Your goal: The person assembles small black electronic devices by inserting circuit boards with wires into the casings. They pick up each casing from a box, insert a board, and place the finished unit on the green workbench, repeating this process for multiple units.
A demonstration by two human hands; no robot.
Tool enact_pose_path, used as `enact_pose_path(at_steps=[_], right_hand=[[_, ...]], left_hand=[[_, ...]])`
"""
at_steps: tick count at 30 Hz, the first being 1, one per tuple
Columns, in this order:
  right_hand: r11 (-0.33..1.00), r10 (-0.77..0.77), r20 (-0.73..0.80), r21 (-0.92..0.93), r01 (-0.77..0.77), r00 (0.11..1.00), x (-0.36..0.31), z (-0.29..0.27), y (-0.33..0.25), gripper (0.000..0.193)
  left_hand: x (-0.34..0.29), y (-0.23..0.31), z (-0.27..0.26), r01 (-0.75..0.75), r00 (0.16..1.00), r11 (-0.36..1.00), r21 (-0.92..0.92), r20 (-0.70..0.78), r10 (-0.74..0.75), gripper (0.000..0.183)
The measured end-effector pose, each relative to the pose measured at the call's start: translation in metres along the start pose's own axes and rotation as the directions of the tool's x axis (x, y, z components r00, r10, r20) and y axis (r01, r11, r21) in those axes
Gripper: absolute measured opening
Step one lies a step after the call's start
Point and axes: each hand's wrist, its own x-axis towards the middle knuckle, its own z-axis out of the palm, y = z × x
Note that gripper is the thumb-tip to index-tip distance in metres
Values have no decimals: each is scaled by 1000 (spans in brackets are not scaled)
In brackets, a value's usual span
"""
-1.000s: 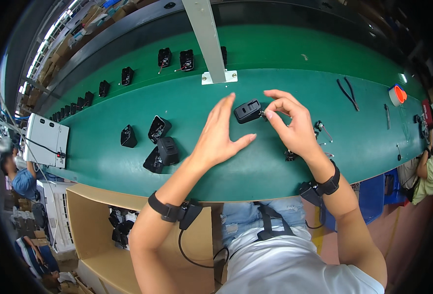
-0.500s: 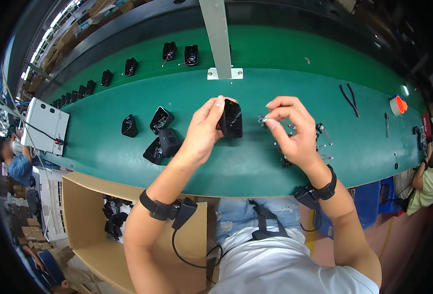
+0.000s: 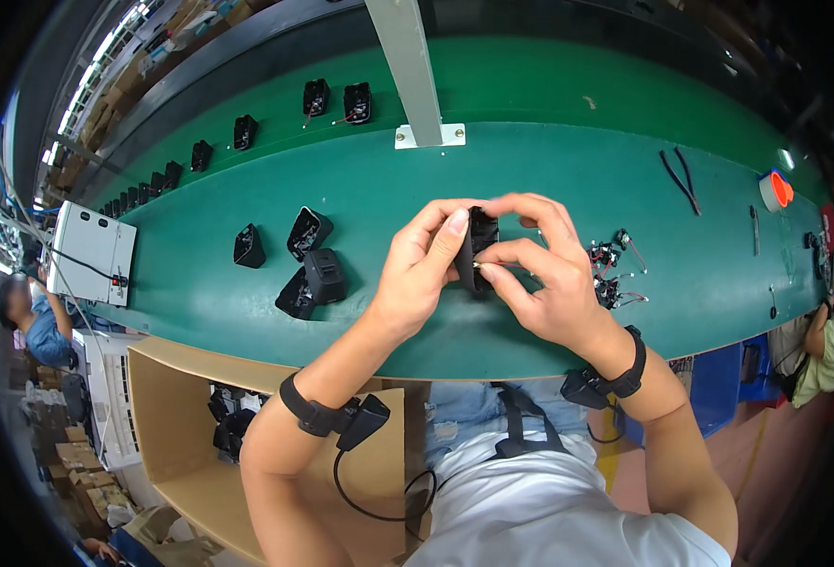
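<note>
My left hand (image 3: 409, 274) grips a black plastic housing (image 3: 482, 232) over the middle of the green bench, its open side turned toward my right hand. At that opening my right hand (image 3: 563, 295) pinches a small wired part (image 3: 477, 266) between thumb and forefinger, mostly hidden by the fingers. Just beyond the right hand lies a loose group of small wired components (image 3: 608, 257) with red and black leads. Left of my left hand, several more black housings (image 3: 311, 232) rest on the bench, one a closed-looking black block (image 3: 324, 277).
A row of black housings (image 3: 245, 132) runs along the far green strip, beside a grey metal post (image 3: 415, 90). Pliers (image 3: 683, 181) and an orange-and-white tape roll (image 3: 776, 191) lie at right. A white box (image 3: 91, 255) stands left; a cardboard box (image 3: 176, 416) sits below the edge.
My right hand has moved left with the small wired part and met the housing. The housing has shifted slightly right and turned in my left hand.
</note>
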Motion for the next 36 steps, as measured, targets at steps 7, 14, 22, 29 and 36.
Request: enact_pose_path(at_steps=[7, 14, 22, 29, 36], right_hand=[[997, -55, 103, 62, 48, 993, 2, -4, -6, 32], [929, 114, 238, 318, -188, 965, -2, -8, 13, 32], [955, 85, 312, -296, 11, 946, 131, -25, 120, 26], [887, 298, 473, -458, -57, 829, 147, 14, 200, 27], [892, 120, 391, -445, 74, 913, 130, -26, 173, 40]], left_hand=[[-5, 3, 3, 61, 998, 979, -194, 10, -60, 35], [-6, 22, 12, 167, 983, 901, 401, -142, -118, 45], [-7, 53, -105, 457, 820, -376, 807, -218, 529, 55], [-1, 53, -122, 460, 880, -127, 879, -432, 198, 74], [1, 46, -125, 439, 894, -180, 881, -407, 188, 55]])
